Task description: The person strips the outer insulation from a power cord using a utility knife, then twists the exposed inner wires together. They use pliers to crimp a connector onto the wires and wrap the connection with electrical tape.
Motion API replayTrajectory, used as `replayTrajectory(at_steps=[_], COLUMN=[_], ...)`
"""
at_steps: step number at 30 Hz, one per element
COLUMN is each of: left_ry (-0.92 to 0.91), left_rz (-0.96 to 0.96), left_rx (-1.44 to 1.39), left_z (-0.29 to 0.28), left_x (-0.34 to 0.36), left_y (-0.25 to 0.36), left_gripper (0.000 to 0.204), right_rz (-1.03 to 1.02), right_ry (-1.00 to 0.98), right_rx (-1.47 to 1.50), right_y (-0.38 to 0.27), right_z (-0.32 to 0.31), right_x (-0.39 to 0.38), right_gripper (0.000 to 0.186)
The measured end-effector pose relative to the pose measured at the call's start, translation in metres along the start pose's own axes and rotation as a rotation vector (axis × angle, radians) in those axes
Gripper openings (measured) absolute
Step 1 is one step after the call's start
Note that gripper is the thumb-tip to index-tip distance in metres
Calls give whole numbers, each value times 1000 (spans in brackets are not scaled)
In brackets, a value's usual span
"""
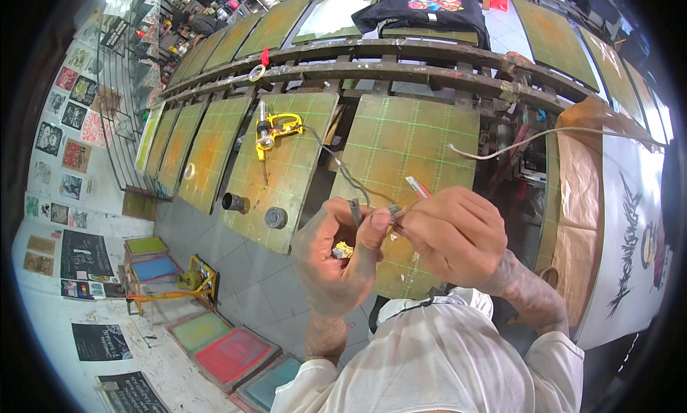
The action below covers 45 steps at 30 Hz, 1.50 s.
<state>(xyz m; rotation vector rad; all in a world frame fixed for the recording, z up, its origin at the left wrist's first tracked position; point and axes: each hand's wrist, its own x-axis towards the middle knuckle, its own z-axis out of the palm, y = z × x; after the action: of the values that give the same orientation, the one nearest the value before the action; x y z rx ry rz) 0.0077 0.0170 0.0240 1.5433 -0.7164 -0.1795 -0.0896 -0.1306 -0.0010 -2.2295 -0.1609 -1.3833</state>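
My left hand is closed around a dark grey cord, its thumb and fingertips pinching it. A short dark stub pokes up by the index finger, and something small and yellow shows in the palm. Fingers of my right hand pinch a small grey piece at the cord's end, close against the left thumb. The cord runs back to a yellow-framed gun-like tool with a silver barrel, lying on a board. Just beyond the right hand, a red-and-white utility knife shows, partly hidden.
A black cup-like cylinder and a grey round cap stand on the left board. A white cable crosses at right, over brown paper. Wooden rails hold a tape roll. Colored screen frames rest lower left.
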Motion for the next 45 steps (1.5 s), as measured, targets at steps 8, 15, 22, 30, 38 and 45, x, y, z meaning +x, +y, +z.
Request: replayTrajectory(at_steps=[8,15,22,30,38,45], left_ry=[-6,35,8,18,-18,20], left_rz=[242,172,154,165,235,190], left_rx=[32,-40,-54,-65,-9,-81], left_z=[-2,-6,0,-1,-5,-1], left_x=[5,3,6,6,8,9], left_y=[-7,-6,-4,-7,-6,-5], left_gripper=[17,14,15,16,15,14], right_rz=[969,821,137,-83,1203,727], right_ry=[-178,-223,58,52,-290,-240], right_rx=[1155,883,199,-8,1312,687], right_y=[-17,-10,0,8,-17,-14], right_z=[-8,-11,5,5,-21,-12], right_x=[5,1,3,3,13,4], right_gripper=[24,32,32,30,29,35])
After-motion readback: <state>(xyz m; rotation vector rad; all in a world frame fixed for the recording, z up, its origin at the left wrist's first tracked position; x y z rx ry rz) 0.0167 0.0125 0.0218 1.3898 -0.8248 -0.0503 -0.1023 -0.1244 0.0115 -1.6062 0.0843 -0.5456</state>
